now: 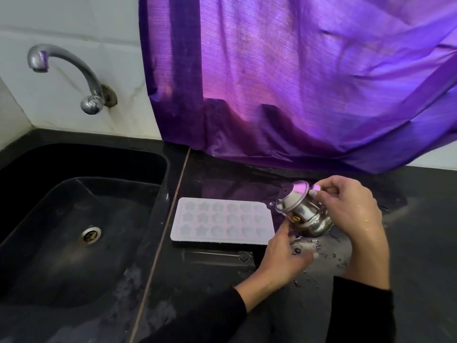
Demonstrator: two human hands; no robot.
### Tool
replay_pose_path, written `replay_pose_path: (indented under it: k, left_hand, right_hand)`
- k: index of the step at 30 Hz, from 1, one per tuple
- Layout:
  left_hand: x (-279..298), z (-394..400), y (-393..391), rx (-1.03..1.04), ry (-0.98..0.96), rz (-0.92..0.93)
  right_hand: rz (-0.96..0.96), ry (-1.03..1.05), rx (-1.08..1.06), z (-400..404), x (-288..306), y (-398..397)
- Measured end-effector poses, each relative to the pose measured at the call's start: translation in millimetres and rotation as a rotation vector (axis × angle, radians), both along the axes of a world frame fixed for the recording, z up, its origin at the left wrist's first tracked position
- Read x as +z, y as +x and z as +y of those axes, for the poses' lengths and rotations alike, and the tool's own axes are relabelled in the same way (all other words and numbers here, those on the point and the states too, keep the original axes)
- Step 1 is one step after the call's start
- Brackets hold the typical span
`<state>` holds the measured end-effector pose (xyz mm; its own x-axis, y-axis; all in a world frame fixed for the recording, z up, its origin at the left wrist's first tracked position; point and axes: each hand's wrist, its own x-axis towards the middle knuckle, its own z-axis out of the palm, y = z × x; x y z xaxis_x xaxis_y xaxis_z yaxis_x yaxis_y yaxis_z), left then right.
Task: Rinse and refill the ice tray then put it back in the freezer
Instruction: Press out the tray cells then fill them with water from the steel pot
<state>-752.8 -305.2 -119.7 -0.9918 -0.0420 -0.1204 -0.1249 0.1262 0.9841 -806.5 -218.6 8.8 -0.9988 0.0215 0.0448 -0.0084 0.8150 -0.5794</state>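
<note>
Partly hidden tray (222, 220) corner, behind kettle (303, 214)

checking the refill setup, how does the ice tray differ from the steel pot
The ice tray is pale, flat plastic, lying level on the counter; the steel pot is shiny, rounded metal, tilted toward the tray. No hand grips the tray; the right hand holds the pot. Both sit right of the sink.

You're in a home kitchen: black stone tabletop (408, 219) with a built-in black sink (74, 219), wall-mounted chrome tap (71, 68) on white tiles (74, 16), purple curtain (296, 82) hanging behind, water splashed on the tabletop.
</note>
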Motion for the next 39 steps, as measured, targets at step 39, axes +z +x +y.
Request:
replay_pose_path:
  k: [39]
  left_hand:
    - [1.9,-17.7,13.8,0.075,0.019,0.042]
  right_hand:
    - [0.009,-0.037,0.023,-16.1,-6.5,10.7]
